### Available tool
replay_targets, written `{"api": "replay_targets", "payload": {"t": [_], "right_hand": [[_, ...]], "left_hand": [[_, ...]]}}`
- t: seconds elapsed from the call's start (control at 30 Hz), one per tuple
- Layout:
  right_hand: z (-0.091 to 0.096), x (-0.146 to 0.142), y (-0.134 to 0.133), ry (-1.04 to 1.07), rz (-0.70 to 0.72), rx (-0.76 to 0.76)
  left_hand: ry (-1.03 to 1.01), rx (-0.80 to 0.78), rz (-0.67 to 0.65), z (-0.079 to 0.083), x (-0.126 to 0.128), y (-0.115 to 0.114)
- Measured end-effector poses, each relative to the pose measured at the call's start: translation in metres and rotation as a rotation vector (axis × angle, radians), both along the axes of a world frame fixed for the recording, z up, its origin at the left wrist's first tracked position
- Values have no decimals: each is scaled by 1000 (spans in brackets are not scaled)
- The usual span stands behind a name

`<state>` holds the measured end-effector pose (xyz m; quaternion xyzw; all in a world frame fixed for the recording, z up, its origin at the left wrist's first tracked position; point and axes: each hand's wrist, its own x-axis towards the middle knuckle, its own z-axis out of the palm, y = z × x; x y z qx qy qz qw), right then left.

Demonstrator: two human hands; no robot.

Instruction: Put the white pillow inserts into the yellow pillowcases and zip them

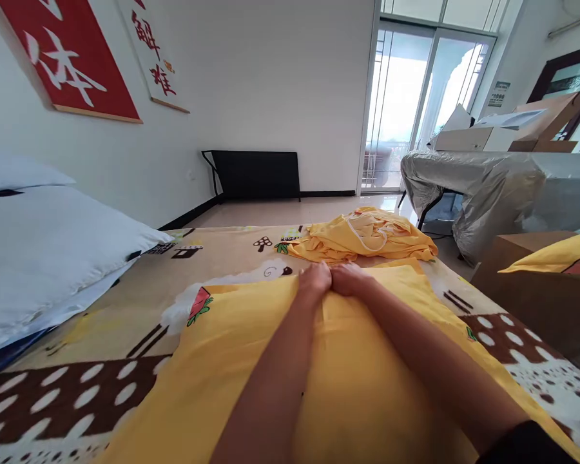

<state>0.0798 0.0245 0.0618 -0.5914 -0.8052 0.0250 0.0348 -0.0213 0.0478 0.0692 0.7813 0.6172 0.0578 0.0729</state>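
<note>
A yellow pillowcase [251, 348] with a strawberry print lies spread flat on the patterned blanket [101, 380] in front of me. My left hand [315, 281] and my right hand [348, 280] meet side by side at its far edge, fingers curled down and gripping the fabric there. Just beyond them sits a crumpled pile of yellow cloth [362, 241].
Two white pillows [43, 251] are stacked at the left. A cardboard box [526, 283] with another yellow cloth [560, 256] on it stands at the right, beside a table under silver sheeting [493, 187]. A black panel [256, 174] leans on the far wall.
</note>
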Motion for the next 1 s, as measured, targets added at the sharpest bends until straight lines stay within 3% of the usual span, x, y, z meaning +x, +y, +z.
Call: {"api": "replay_targets", "payload": {"t": [0.1,0.17,0.27,0.4,0.57,0.67,0.83,1.0], "right_hand": [[-47,2,11,12,32,-12],[-69,6,11,44,36,0],[-80,10,13,98,25,12],[-74,22,18,145,-11,-1],[-78,77,14,164,-124,-47],[-95,126,6,163,-171,-79],[-131,202,-6,116,-378,-93],[-142,232,-8,8,-576,-71]], "left_hand": [[13,-26,36,-52,3,3],[10,-9,36,-74,-1,2],[-1,-3,19,-81,-4,6],[-18,-19,39,-77,-19,18],[-8,-44,130,-91,-85,36],[15,-72,179,-103,-134,49],[39,-89,329,-118,-206,71],[65,-27,497,-124,-263,65]]}}
